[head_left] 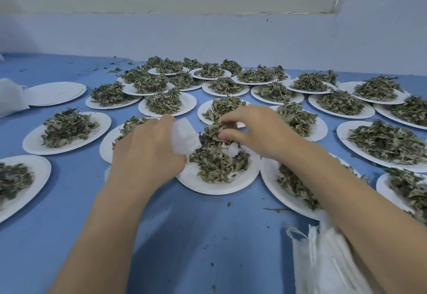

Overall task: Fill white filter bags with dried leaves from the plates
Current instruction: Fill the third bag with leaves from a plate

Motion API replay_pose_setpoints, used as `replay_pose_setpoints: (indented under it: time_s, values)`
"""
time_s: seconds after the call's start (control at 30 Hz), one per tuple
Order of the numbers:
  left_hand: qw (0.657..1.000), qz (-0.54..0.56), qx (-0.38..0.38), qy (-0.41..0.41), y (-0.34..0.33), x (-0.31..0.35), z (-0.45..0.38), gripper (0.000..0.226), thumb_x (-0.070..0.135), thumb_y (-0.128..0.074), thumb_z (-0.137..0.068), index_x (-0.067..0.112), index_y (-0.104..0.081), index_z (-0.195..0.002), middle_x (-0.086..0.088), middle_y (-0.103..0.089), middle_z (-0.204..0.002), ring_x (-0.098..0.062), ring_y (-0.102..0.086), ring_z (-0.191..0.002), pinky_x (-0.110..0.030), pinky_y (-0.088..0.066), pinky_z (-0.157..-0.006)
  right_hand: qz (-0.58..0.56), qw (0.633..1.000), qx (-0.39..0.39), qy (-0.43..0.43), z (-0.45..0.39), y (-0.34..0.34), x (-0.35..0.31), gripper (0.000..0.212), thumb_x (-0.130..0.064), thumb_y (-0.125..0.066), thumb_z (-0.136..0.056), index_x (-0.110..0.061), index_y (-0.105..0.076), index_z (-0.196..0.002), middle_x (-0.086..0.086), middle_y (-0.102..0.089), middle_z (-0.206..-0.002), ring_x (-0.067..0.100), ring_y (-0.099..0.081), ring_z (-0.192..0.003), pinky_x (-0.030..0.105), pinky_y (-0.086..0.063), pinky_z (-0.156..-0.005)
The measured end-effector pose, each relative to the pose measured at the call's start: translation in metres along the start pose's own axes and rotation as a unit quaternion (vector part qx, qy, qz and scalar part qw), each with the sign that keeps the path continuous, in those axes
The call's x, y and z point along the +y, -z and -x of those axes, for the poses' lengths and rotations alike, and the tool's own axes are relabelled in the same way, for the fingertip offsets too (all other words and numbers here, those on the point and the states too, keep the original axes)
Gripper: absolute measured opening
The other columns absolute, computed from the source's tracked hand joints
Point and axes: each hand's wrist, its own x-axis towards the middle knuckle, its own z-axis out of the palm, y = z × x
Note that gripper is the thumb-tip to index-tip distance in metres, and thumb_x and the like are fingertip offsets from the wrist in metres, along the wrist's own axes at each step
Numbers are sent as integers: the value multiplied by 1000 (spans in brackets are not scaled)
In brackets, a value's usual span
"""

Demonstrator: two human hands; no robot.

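My left hand [145, 152] holds a white filter bag [186, 136] above the left rim of the nearest white paper plate [196, 182]. A pile of dried green leaves [217, 164] lies on that plate. Just right of the bag, my right hand [256, 129] pinches a clump of dried leaves [213, 132] above the pile. The clump hangs close to the bag's edge. The bag's opening is turned away from me and hidden.
Several more paper plates heaped with leaves cover the blue table [180, 236]. A stack of bare plates [55, 93] sits at the far left beside a white bag [10, 98]. A stack of white filter bags [323, 261] lies front right under my right forearm. Leaf crumbs dot the cloth.
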Motion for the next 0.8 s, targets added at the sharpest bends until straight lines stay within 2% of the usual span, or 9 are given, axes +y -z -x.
replay_pose_setpoints:
  time_s: [0.1, 0.3, 0.43, 0.47, 0.57, 0.67, 0.73, 0.8]
  values:
    - [1000, -11, -22, 3, -2, -1, -1, 44, 26, -64, -68, 23, -46, -109, 2, -54, -100, -26, -50, -99, -31, -31, -65, -36, 999, 26, 29, 1, 7, 0, 26, -32, -62, -84, -20, -64, -107, 1, -65, -100, 17, -57, -91, 28, -41, -78]
    - [999, 12, -25, -16, -6, 0, -1, 43, 24, -65, -68, 22, -47, -108, 0, -56, -103, -27, -50, -99, -32, -33, -65, -75, 995, 5, 63, 0, 12, -8, 24, -25, -61, -85, -19, -65, -108, 3, -63, -103, 15, -57, -90, 35, -47, -86]
    - [998, 56, 10, -41, -6, 9, 3, 39, 31, -67, -67, 24, -51, -101, -1, -62, -91, -30, -54, -89, -32, -37, -61, -89, 991, -2, 99, 1, 14, -17, 24, -18, -68, -80, -16, -68, -104, 4, -64, -101, 8, -53, -82, 19, -43, -82]
    - [997, 64, 16, -49, -6, 11, 4, 38, 33, -68, -67, 24, -51, -100, -1, -63, -88, -31, -55, -87, -33, -38, -61, -88, 990, -2, 109, 2, 15, -19, 24, -16, -69, -79, -15, -69, -103, 5, -65, -100, 8, -54, -81, 19, -43, -81]
    - [994, 80, 21, -68, -7, 18, 6, 35, 35, -66, -68, 21, -53, -98, -2, -64, -82, -31, -58, -81, -34, -43, -60, -100, 988, 24, 117, 4, 13, -27, 21, -12, -73, -75, -14, -72, -96, 4, -69, -91, 15, -61, -75, 31, -48, -78]
    - [990, 103, 45, -84, -9, 21, 7, 35, 36, -66, -69, 16, -48, -91, 0, -58, -73, -32, -57, -76, -34, -39, -55, -218, 973, 46, 55, 5, 9, -31, 26, -5, -74, -70, -19, -69, -91, -5, -69, -81, 7, -62, -71, 31, -54, -79]
    - [988, 113, 53, -88, -10, 21, 7, 37, 40, -67, -69, 17, -45, -89, 4, -52, -69, -31, -57, -74, -31, -34, -54, -354, 935, -22, -6, 5, 10, -31, 33, 0, -72, -71, -18, -61, -97, -3, -71, -88, 8, -66, -76, 30, -57, -79]
    - [988, 116, 59, -81, -10, 19, 6, 40, 42, -67, -70, 16, -49, -93, 3, -58, -73, -30, -59, -76, -32, -38, -56, -448, 889, -91, -34, 5, 13, -26, 34, 3, -66, -78, -16, -54, -104, 7, -72, -100, 15, -68, -84, 29, -56, -80]
